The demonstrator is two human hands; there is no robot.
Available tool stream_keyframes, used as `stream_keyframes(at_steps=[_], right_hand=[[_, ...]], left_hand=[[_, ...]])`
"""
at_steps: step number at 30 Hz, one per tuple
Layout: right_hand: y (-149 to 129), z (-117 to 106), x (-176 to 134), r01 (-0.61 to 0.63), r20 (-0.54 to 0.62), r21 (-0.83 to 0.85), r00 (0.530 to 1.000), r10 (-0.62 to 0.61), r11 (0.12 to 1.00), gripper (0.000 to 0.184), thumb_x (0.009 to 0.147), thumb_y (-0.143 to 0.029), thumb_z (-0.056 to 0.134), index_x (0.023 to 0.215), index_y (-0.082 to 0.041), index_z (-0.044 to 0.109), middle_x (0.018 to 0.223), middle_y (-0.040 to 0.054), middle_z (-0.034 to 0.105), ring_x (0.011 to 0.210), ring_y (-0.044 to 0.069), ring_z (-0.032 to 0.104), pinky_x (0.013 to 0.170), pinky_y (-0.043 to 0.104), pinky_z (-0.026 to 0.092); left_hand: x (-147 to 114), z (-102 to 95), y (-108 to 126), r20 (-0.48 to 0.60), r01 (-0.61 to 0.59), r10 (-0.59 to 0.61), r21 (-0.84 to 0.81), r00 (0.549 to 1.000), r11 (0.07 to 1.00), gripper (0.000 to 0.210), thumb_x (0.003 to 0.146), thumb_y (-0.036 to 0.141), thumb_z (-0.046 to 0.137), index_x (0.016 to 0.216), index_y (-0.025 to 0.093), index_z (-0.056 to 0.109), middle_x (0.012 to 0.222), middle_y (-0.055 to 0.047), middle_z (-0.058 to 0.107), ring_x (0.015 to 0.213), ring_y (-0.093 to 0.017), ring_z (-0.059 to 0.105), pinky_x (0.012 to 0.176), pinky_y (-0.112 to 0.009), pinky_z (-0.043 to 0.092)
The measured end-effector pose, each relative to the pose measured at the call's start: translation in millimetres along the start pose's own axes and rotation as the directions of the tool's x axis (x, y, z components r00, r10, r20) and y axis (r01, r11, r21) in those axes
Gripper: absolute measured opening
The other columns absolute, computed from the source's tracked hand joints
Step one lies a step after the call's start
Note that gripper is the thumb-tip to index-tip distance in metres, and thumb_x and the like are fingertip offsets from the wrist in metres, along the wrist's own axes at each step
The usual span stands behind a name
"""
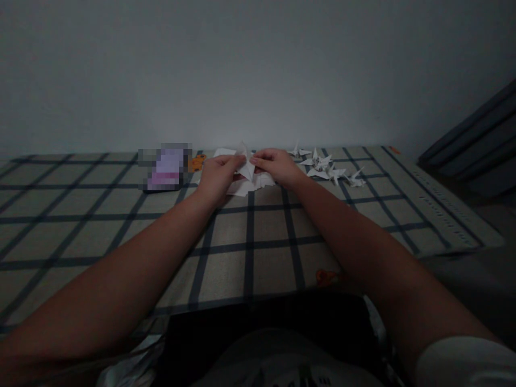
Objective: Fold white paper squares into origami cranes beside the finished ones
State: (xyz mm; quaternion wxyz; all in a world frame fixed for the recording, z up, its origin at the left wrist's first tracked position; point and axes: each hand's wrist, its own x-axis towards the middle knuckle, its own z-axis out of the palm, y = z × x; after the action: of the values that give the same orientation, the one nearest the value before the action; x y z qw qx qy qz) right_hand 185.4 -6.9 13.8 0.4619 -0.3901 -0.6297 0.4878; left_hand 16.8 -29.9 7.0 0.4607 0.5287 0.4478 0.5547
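Note:
Between my two hands is a partly folded white paper crane (247, 169), its points standing up and down. My left hand (220, 173) pinches its left side between thumb and fingers. On the other side, my right hand (278, 165) grips it the same way. White paper sheets (239, 187) lie spread under and around the hands, partly covered by them. To the right of my right hand, several finished paper cranes (337, 173) rest in a loose group on the cloth.
A phone (166, 171) with a lit, blurred screen leans at the left, beside an orange item (197, 162). The checked tablecloth (268, 263) covers the table, which meets a pale wall (258, 75) at the back. Dark folded fabric (475, 142) hangs at the far right.

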Motion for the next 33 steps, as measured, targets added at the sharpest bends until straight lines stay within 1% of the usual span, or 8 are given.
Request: stream_keyframes(at_steps=[4,7,13,17,19,22,28,33], right_hand=[[5.4,0.3,2.4,-0.003,-0.028,0.041,1.000,0.005,0.999,0.011,0.084,-0.023,0.074,0.079,-0.016,0.066,0.073,-0.0011,0.066,0.065,0.009,0.058,0.069,0.022,0.053],[6.2,0.5,2.7,-0.004,-0.032,0.032,0.999,0.005,0.999,0.011,0.084,-0.023,0.074,0.079,-0.017,0.065,0.075,-0.0011,0.066,0.066,0.009,0.059,0.070,0.023,0.053],[5.0,0.8,2.2,0.008,-0.014,-0.018,1.000,-0.009,1.000,0.012,0.085,-0.023,0.073,0.080,-0.017,0.064,0.075,-0.0011,0.065,0.068,0.009,0.059,0.072,0.024,0.052],[6.6,1.0,2.9,0.036,-0.017,-0.017,0.999,-0.036,0.999,0.012,0.084,-0.023,0.073,0.081,-0.017,0.063,0.074,-0.0019,0.064,0.066,0.009,0.058,0.070,0.023,0.052],[7.3,1.1,3.3,0.060,-0.027,-0.033,0.998,-0.060,0.998,0.013,0.084,-0.024,0.073,0.080,-0.017,0.062,0.073,-0.0022,0.063,0.065,0.009,0.058,0.069,0.023,0.052],[8.8,0.8,4.2,0.085,-0.044,-0.065,0.995,-0.088,0.994,0.016,0.083,-0.027,0.075,0.081,-0.018,0.061,0.073,-0.0023,0.063,0.066,0.010,0.058,0.068,0.023,0.052],[13.2,-0.5,5.5,0.128,-0.028,-0.106,0.991,-0.132,0.986,0.021,0.082,-0.034,0.075,0.083,-0.018,0.062,0.074,-0.0020,0.062,0.068,0.010,0.058,0.069,0.024,0.050],[14.2,-2.5,5.1,0.171,-0.024,-0.159,0.984,-0.177,0.972,0.018,0.084,-0.033,0.074,0.085,-0.018,0.063,0.076,-0.0015,0.062,0.070,0.011,0.057,0.071,0.025,0.048]], left_hand=[[-3.5,1.6,6.0,0.026,0.024,-0.024,0.006,0.999,1.000,0.015,0.070,0.029,0.075,0.075,0.015,0.072,0.077,-0.005,0.071,0.067,-0.014,0.064,0.065,-0.025,0.052],[-3.5,1.5,6.6,0.033,0.033,-0.034,0.019,0.999,0.999,0.010,0.069,0.025,0.073,0.073,0.015,0.071,0.074,-0.005,0.069,0.064,-0.014,0.062,0.063,-0.026,0.051],[-0.5,-0.9,-1.2,0.066,0.033,-0.034,0.013,0.997,0.999,0.017,0.069,0.026,0.073,0.082,0.015,0.073,0.077,-0.007,0.071,0.062,-0.015,0.063,0.058,-0.026,0.049],[-0.5,-1.0,-2.4,0.075,-0.021,0.019,0.026,0.997,0.999,0.021,0.070,0.026,0.073,0.088,0.015,0.073,0.078,-0.005,0.070,0.063,-0.014,0.062,0.057,-0.024,0.048],[-1.0,0.0,-0.7,0.087,-0.038,0.038,-0.002,0.995,0.999,0.028,0.070,0.025,0.073,0.096,0.015,0.072,0.083,-0.005,0.071,0.066,-0.014,0.064,0.061,-0.025,0.051],[-1.0,1.7,1.8,0.094,-0.006,0.010,-0.044,0.996,0.999,0.044,0.069,0.023,0.073,0.112,0.016,0.069,0.084,-0.004,0.071,0.067,-0.014,0.065,0.066,-0.027,0.054],[2.0,1.3,0.4,0.018,0.024,-0.025,0.009,1.000,1.000,0.079,0.064,0.020,0.074,0.140,0.022,0.054,0.083,-0.001,0.067,0.062,-0.014,0.062,0.064,-0.028,0.053],[0.9,2.5,0.3,-0.004,0.034,-0.034,0.019,0.999,0.999,0.088,0.065,0.020,0.075,0.148,0.021,0.047,0.079,0.000,0.066,0.058,-0.013,0.060,0.060,-0.026,0.051]])
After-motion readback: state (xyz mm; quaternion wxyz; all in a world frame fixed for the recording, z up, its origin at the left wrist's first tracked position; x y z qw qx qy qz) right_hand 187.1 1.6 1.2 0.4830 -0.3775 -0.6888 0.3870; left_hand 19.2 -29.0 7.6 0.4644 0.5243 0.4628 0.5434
